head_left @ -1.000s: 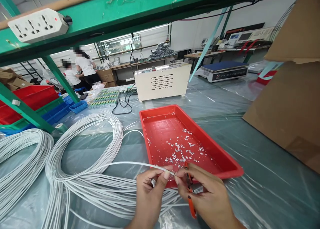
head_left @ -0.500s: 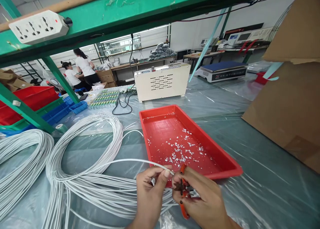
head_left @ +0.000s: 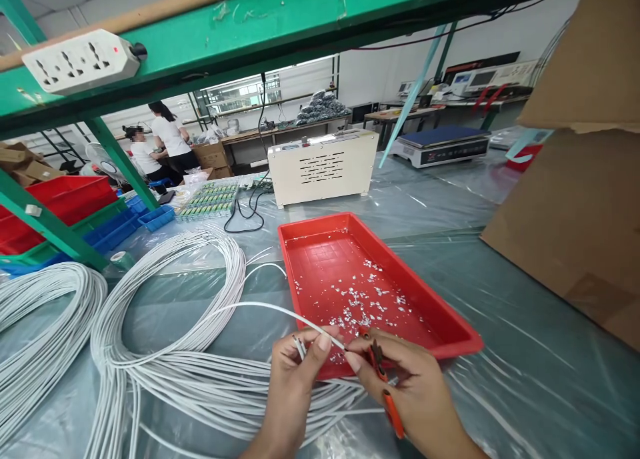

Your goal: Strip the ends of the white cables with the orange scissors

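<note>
Between its thumb and fingers my left hand [head_left: 297, 382] pinches a white cable [head_left: 280, 307] close to its end. A second short white cable end [head_left: 299, 347] pokes out among those same fingers. My right hand [head_left: 413, 385] is closed around orange-handled pliers [head_left: 393, 412], whose dark, rusty head lies against the palm side. Its thumb and forefinger also meet at the dark tip of the cable. Behind both hands is a red tray [head_left: 420, 272] with small silvery and white scraps on its floor. A large coil of white cable [head_left: 225, 359] spreads out to the left and under my hands.
Another cable coil [head_left: 65, 312] lies far left. A beige metal box [head_left: 320, 172] stands behind the tray, and a scale [head_left: 440, 145] sits further right. A cardboard box [head_left: 575, 245] borders the right side. A green shelf beam [head_left: 280, 19] crosses overhead. Two people work in the background.
The pliers have swung down and back into my right palm, away from the cable. My right thumb and forefinger have come onto the cable tip.
</note>
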